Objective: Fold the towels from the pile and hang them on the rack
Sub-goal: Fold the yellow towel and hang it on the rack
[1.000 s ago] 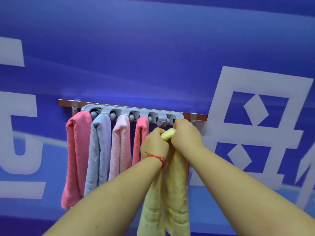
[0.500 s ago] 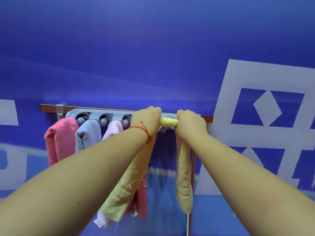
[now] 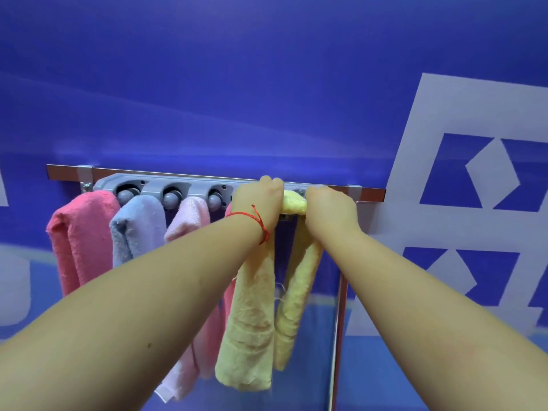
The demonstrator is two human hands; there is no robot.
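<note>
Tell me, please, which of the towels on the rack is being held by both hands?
The yellow towel, at the rack's right end: the left hand and right hand grip its top fold; the others hang untouched.

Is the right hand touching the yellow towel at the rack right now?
Touching. In the head view the right hand grips the yellow towel where it bunches at the rack, and the left hand holds the same bunch from the other side.

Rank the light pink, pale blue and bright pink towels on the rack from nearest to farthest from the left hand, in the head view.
From the left hand:
1. Light pink towel, just to its left on the rack.
2. Pale blue towel, further left.
3. Bright pink towel, at the rack's far left end.
</note>
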